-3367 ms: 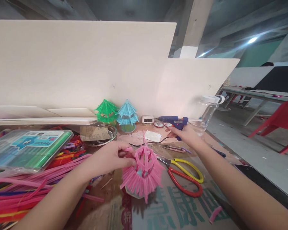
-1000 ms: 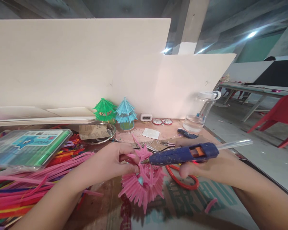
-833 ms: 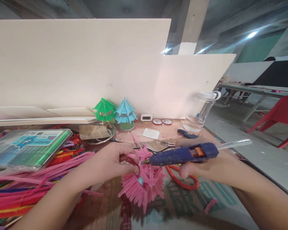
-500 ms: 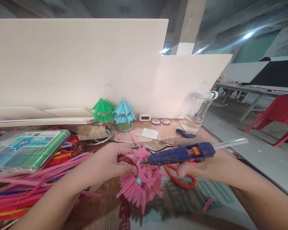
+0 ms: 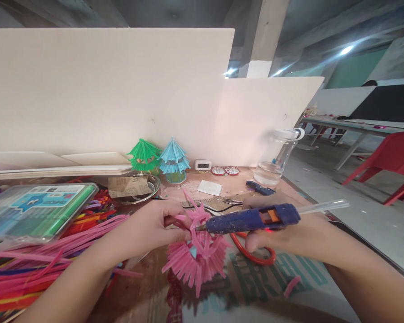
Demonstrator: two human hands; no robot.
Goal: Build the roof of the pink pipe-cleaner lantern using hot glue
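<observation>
A pink straw model (image 5: 197, 258) shaped like a small tiered roof stands on the cardboard-covered table in front of me. My left hand (image 5: 155, 229) pinches a pink strip at the model's top, fingers closed. My right hand (image 5: 289, 235) grips a blue hot glue gun (image 5: 252, 219) held sideways. Its nozzle points left and touches the top of the pink straw model beside my left fingers. A clear glue stick juts out of the gun's back end to the right.
Red and yellow scissors (image 5: 256, 258) lie under the gun. Loose coloured straws (image 5: 37, 264) and a plastic case (image 5: 37, 208) fill the left. Green (image 5: 143, 156) and blue (image 5: 173, 159) straw models, a metal bowl (image 5: 144, 188), a small clock (image 5: 202, 165) and a clear bottle (image 5: 278, 159) stand near the back board.
My right hand picked the glue gun up from the back of the table and brought its nozzle to the pink model's top. In the last second both hands have barely moved.
</observation>
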